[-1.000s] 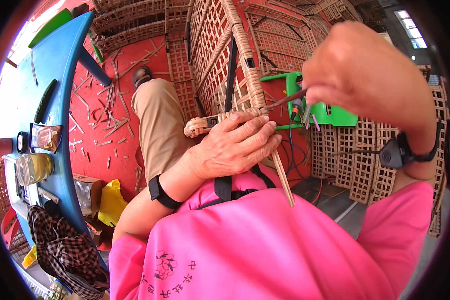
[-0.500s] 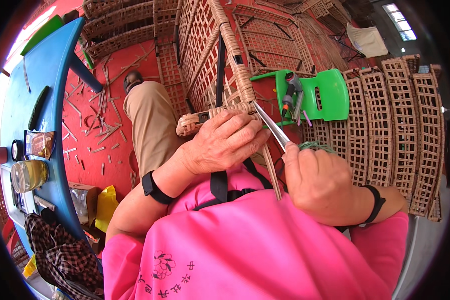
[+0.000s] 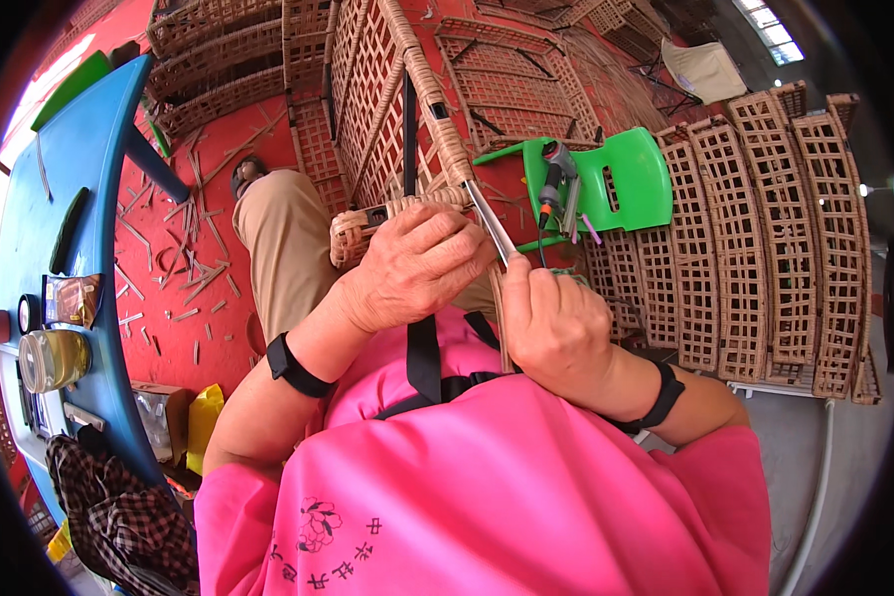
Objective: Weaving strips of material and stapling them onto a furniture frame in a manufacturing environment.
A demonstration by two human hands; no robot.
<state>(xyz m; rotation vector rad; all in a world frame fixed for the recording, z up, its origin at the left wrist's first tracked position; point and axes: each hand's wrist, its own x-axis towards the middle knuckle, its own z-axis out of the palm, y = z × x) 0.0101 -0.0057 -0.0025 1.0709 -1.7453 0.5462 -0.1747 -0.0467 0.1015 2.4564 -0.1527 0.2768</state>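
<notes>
A woven rattan frame (image 3: 422, 89) stands in front of me, its wrapped bar running down toward my lap. My left hand (image 3: 417, 268) grips the lower wrapped end of that bar (image 3: 358, 223). My right hand (image 3: 556, 328) is closed around a thin metal tool (image 3: 492, 223) whose tip points up against the wrapped bar, right beside my left fingers. Both wrists carry black bands. A flat cane strip (image 3: 500, 333) hangs down between my hands.
A green plastic stool (image 3: 626, 179) with a power tool (image 3: 556, 174) on it stands to the right. Stacked lattice panels (image 3: 765, 238) lean further right. A blue table (image 3: 79, 219) with a jar (image 3: 50, 360) is on the left. Cane scraps (image 3: 189, 268) litter the red floor.
My right hand came down from high on the right to just below the bar, holding the metal tool close beside my left hand. The left hand stayed on the bar.
</notes>
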